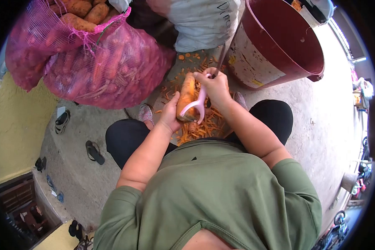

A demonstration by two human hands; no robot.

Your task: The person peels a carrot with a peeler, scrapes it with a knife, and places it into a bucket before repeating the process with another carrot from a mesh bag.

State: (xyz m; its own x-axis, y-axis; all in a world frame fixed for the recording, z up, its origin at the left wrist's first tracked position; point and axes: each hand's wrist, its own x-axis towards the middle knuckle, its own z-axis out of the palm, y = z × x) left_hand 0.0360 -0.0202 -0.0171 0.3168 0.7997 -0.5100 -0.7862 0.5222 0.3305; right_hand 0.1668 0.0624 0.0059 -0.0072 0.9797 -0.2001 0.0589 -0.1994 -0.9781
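A large, partly peeled carrot (187,100) is gripped in my left hand (170,111), its dark end toward me. My right hand (216,88) is closed around the handle of a pink Y-shaped peeler (201,100), whose forked head lies over the lower part of the carrot. From the same fist a long, thin, dark, blade-like strip (224,55) sticks out toward the bucket; I cannot tell whether the hand holds it too. Orange carrot peelings (210,126) are heaped on the ground below my hands and between my feet.
Pink mesh sacks full of carrots (108,66) stand at the front left. A white sack (204,25) is behind the peelings. At the front right stands a large dark red bucket (258,54). Loose sandals (95,152) lie on the concrete to my left.
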